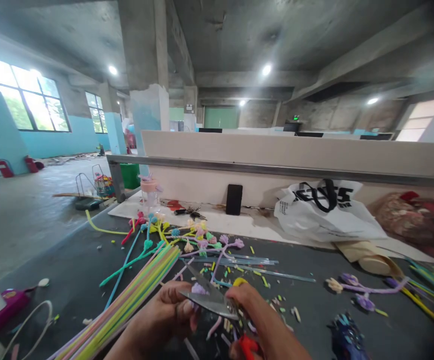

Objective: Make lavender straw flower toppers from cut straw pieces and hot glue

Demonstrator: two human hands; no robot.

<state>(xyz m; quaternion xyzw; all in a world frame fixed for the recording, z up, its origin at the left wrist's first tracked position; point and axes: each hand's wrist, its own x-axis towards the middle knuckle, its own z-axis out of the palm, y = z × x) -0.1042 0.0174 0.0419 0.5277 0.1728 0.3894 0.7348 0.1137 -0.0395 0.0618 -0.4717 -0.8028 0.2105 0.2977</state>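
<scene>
My left hand (160, 317) pinches a small purple straw piece (199, 289) at the bottom centre. My right hand (262, 320) is closed on scissors (211, 300) with red handles, whose open blades reach left to the purple piece. A bundle of long pastel straws (127, 300) lies slanted just left of my left hand. Finished straw flowers (198, 240) in several colours lie on the dark table (82, 270) beyond my hands.
Cut straw bits (277, 300) litter the table around my hands. A white plastic bag (322, 210) and a black phone (234, 199) stand by the far partition. A pink-lidded jar (150, 196) is at the back left, and purple straw flowers (359, 290) lie to the right.
</scene>
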